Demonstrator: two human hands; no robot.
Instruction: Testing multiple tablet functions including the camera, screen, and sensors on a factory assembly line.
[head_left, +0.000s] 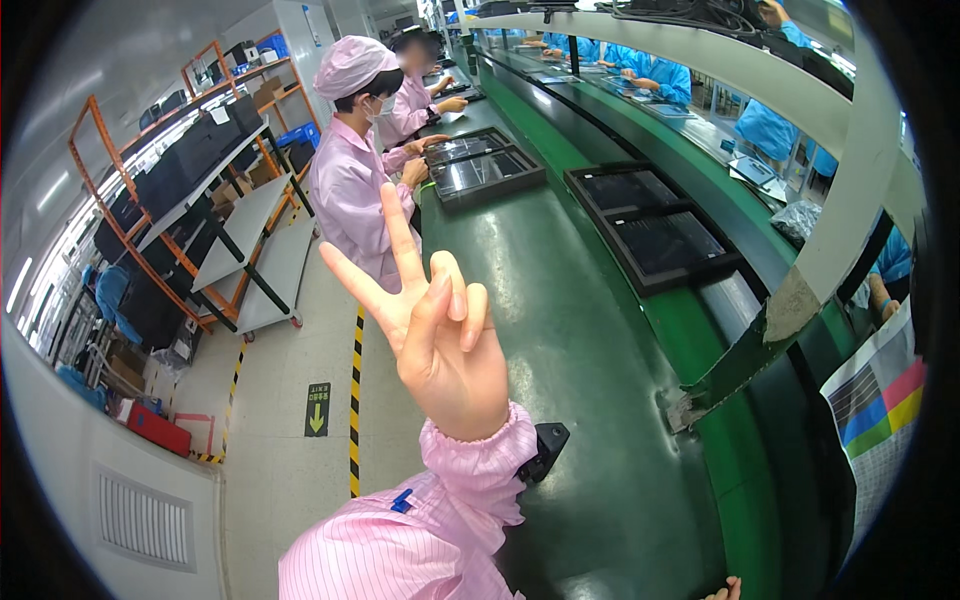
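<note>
My left hand (448, 335) is raised over the left side of the green workbench (560, 360), palm toward me. Its index and middle fingers stretch up and apart; the thumb crosses the palm toward the two folded fingers, with nothing held. A pink striped sleeve with an elastic cuff covers that arm, and a black angular piece (545, 452) shows beside the wrist. Of my right hand (724, 591), just a few fingertips come in at the lower edge, near the bench's right side. The rest of it is cut off, so its grip is hidden.
A black tray with dark panels (655, 225) lies on the line at right. Ahead, a co-worker in pink (350, 180) handles another black tray (490, 180). A pale post (850, 190) meets the bench at right. Shelving carts (240, 240) stand left.
</note>
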